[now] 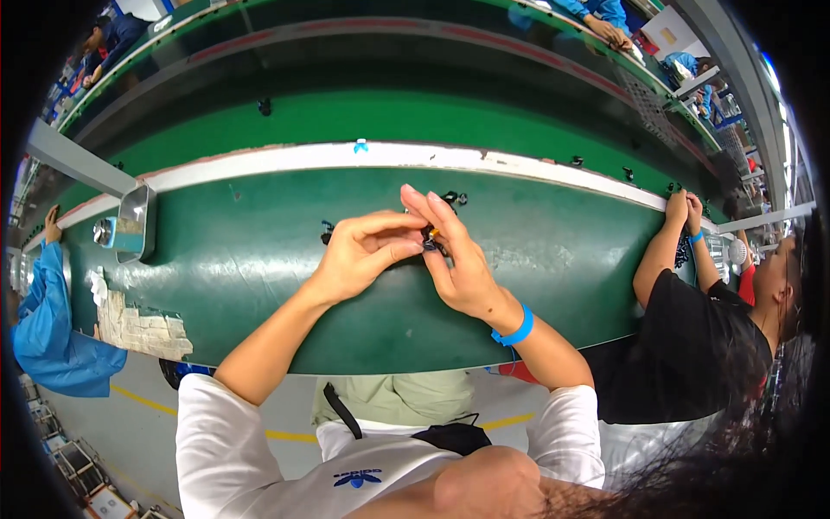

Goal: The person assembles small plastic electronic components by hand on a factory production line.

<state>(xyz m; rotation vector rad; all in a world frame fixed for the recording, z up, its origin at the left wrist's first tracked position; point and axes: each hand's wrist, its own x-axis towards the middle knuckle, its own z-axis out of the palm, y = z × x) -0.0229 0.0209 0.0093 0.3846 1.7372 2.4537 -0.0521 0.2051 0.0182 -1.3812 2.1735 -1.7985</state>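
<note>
Over the middle of the green table, my two hands meet around a small black part with a yellow-orange bit on it. My left hand pinches it from the left with thumb and fingertips. On its other side, my right hand closes thumb and fingers on the same part, its upper fingers pointing up and away. Fingers cover most of the part, so its exact kind cannot be made out. Just beyond my right fingertips lies another black piece. A further black piece rests beside my left hand.
A white rail divides the table from a green conveyor belt bearing scattered black parts. A small blue item sits on the rail. At left stands a metal tray. Co-workers sit on both sides; one wears black.
</note>
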